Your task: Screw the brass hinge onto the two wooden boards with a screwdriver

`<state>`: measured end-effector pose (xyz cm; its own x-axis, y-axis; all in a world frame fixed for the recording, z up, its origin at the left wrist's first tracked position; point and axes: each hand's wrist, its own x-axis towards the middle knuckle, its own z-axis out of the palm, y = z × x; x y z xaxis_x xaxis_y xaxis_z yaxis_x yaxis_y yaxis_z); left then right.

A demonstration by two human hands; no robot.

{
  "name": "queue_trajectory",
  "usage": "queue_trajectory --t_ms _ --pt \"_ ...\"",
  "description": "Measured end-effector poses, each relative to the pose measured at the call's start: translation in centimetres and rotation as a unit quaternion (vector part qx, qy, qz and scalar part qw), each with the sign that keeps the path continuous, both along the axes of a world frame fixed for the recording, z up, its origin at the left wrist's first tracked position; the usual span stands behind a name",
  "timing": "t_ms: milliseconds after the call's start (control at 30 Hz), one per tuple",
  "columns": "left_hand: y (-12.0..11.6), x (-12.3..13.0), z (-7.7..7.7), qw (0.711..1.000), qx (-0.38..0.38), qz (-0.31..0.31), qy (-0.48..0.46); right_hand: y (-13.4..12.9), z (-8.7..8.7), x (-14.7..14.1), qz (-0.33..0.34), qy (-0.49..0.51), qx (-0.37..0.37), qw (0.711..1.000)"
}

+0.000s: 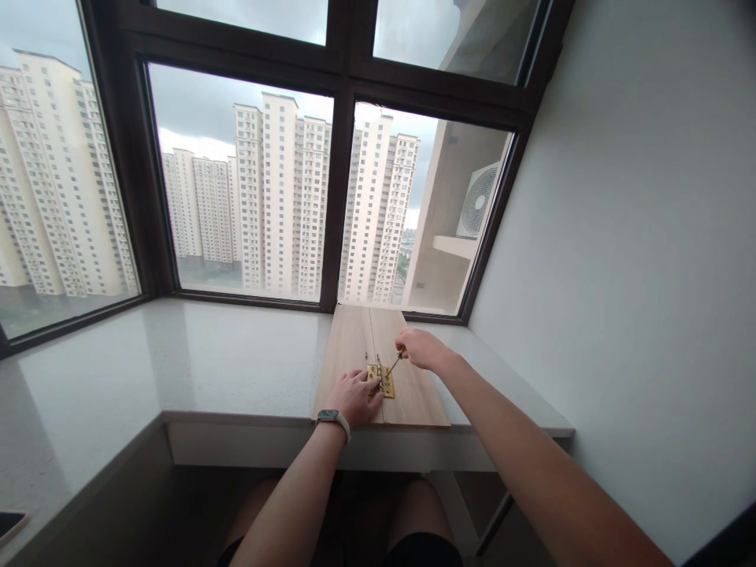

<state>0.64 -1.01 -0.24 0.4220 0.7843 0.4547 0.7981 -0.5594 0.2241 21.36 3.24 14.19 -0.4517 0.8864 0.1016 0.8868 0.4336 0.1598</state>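
Note:
Two light wooden boards (347,340) lie side by side on the white counter, with a thin seam between them. A brass hinge (388,384) lies flat across that seam. My left hand (357,397), with a watch on its wrist, rests on the left board, its fingers spread and pressing on the hinge's left part. My right hand (416,348) is closed around the handle of a small screwdriver (394,365), whose shaft slants down to the hinge's right leaf. Small screws (366,355) are on the boards just beyond the hinge.
The counter (248,362) runs along dark-framed windows and bends toward me on the left. A white wall (638,236) rises on the right. A dark flat object (10,523) lies at the lower left edge. My legs are below the counter.

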Motion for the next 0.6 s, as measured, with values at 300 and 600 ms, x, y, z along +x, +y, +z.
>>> queue_trajectory --t_ms 300,600 --pt "-0.08 -0.02 0.18 1.000 -0.006 0.003 0.003 0.80 -0.11 -0.35 -0.006 0.018 -0.013 1.000" --pt "-0.05 -0.01 0.17 1.000 -0.001 0.002 0.006 0.86 0.32 -0.63 -0.037 -0.009 -0.018 0.999"
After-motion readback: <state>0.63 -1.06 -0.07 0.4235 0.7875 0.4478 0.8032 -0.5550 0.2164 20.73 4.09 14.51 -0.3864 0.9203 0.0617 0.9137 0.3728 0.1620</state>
